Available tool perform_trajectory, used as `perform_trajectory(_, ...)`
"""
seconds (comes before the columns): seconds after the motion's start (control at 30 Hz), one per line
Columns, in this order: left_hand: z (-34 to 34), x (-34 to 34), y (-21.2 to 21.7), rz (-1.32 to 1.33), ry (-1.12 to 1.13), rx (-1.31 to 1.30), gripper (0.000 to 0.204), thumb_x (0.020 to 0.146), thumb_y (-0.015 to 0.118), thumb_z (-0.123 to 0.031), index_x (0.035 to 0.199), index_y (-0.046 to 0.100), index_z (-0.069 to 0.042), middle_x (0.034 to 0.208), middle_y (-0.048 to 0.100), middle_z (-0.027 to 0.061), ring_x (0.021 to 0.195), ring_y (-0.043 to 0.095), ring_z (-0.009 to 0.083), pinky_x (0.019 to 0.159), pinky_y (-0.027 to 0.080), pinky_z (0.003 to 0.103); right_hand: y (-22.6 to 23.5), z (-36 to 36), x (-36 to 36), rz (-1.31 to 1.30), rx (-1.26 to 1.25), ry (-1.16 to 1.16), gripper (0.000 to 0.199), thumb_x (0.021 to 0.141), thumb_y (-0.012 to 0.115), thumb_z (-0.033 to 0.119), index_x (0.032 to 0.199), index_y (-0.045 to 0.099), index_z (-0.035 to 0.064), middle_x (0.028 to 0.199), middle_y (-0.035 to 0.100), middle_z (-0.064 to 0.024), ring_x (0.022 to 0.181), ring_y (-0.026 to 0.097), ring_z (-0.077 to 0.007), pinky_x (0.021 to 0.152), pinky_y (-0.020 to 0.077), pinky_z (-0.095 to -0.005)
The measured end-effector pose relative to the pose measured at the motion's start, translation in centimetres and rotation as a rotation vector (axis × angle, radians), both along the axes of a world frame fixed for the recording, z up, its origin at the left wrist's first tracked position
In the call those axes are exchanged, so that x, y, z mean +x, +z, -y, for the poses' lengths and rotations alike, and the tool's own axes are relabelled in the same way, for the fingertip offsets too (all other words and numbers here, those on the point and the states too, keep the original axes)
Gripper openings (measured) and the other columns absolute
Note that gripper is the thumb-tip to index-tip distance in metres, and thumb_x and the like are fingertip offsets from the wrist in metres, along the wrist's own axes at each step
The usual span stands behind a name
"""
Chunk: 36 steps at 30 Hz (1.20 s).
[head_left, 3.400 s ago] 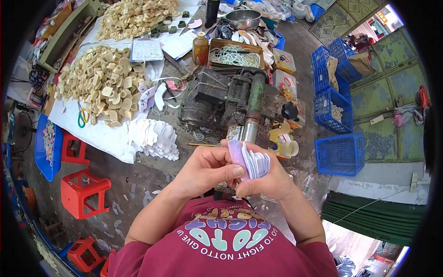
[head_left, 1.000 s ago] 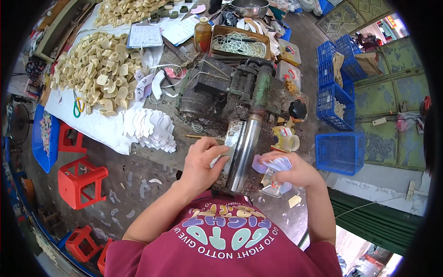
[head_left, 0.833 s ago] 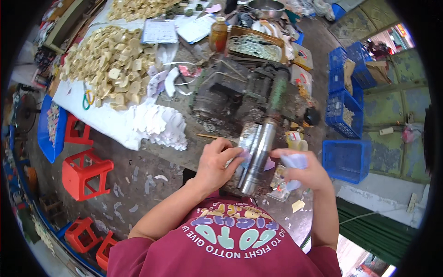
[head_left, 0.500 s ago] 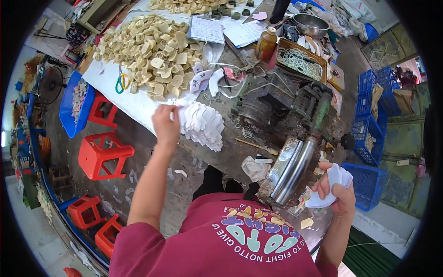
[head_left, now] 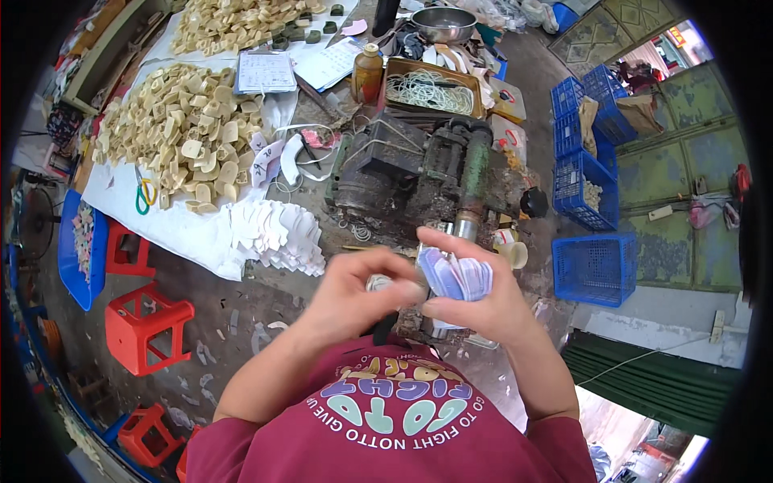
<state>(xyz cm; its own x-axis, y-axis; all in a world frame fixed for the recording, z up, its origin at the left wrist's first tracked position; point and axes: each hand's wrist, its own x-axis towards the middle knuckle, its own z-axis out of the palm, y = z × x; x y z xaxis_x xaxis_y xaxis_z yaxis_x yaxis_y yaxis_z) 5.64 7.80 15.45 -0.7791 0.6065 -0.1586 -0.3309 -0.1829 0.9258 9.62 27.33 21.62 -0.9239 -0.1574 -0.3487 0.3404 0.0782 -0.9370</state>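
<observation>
Outdoor workshop, stained grey concrete floor [head_left: 241, 314]; white sheet [head_left: 181, 229] spread on it, heaped with pale beige cut sole-shaped pieces [head_left: 177, 137]. Fanned pile of white cut pieces [head_left: 278, 233] at sheet edge. Dark greasy metal roller machine [head_left: 419, 173] at centre, blue plastic crates [head_left: 592, 270] beyond, red plastic stools [head_left: 145, 326] at left. Right hand [head_left: 483, 302] clasped round fanned stack of thin pale lilac-white pieces [head_left: 455, 274], held before chest, in front of machine. Left hand [head_left: 354, 294] pinching stack's near edge, fingers closed.
</observation>
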Motion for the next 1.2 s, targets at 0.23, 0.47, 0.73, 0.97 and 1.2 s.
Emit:
perform_trajectory(0.23, -2.1, 0.6, 2.4, 0.238, -0.163, 0.286, 0.009, 0.089, 0.065, -0.007, 0.091, 0.068, 0.002, 0.082, 0.067, 0.0029, 0.074, 0.059, 0.0075, 0.067, 0.048, 0.023, 0.6, -1.2, 1.3, -0.122, -0.089, 0.143, 0.072, 0.068, 0.084, 0.007, 0.133, 0.052, 0.0008, 0.106, 0.063, -0.0014, 0.094, 0.055, -0.0058, 0.084, 0.0458, -0.0230)
perform_trajectory(0.47, -1.7, 1.0, 0.0, 0.122, 0.023, 0.067, 0.008, 0.089, 0.064, -0.007, 0.087, 0.069, 0.000, 0.078, 0.067, 0.0025, 0.071, 0.058, 0.0060, 0.065, 0.046, 0.022, 0.0, -9.5, 4.0, -0.030, 0.067, -0.254, 0.045, 0.067, 0.073, 0.008, 0.110, 0.066, -0.0014, 0.127, 0.059, -0.0193, 0.099, 0.064, -0.0179, 0.086, 0.0480, -0.0290)
perform_trajectory(0.73, -3.8, 2.1, -2.7, -0.347, 0.227, -0.285, 0.020, 0.076, 0.073, -0.006, 0.095, 0.068, -0.001, 0.080, 0.061, 0.0073, 0.074, 0.060, 0.0165, 0.068, 0.048, 0.028, -0.5, -11.3, 4.4, 0.197, 0.093, 0.098, 0.048, 0.068, 0.070, 0.008, 0.114, 0.063, -0.0011, 0.118, 0.061, -0.0107, 0.106, 0.057, -0.0162, 0.087, 0.0471, -0.0299)
perform_trajectory(0.97, -4.5, 2.8, -6.7, -0.833, 0.249, -0.555, 0.023, 0.073, 0.075, -0.006, 0.095, 0.070, -0.006, 0.090, 0.060, 0.0108, 0.083, 0.060, 0.0272, 0.071, 0.048, 0.035, -4.2, -10.0, 2.7, 0.247, 0.129, 0.187, 0.052, 0.071, 0.071, 0.007, 0.121, 0.059, 0.0005, 0.113, 0.062, -0.0065, 0.089, 0.060, -0.0093, 0.073, 0.0500, -0.0247)
perform_trajectory(1.2, 0.6, 0.7, -9.5, -0.485, 0.515, -0.560, 0.007, 0.081, 0.067, -0.004, 0.087, 0.066, -0.001, 0.082, 0.062, 0.0106, 0.078, 0.061, 0.0205, 0.072, 0.048, 0.031, -1.8, -9.5, 2.4, 0.259, -0.004, -0.064, 0.054, 0.070, 0.070, 0.009, 0.119, 0.057, -0.0069, 0.090, 0.067, -0.0088, 0.069, 0.063, -0.0135, 0.065, 0.0518, -0.0274)
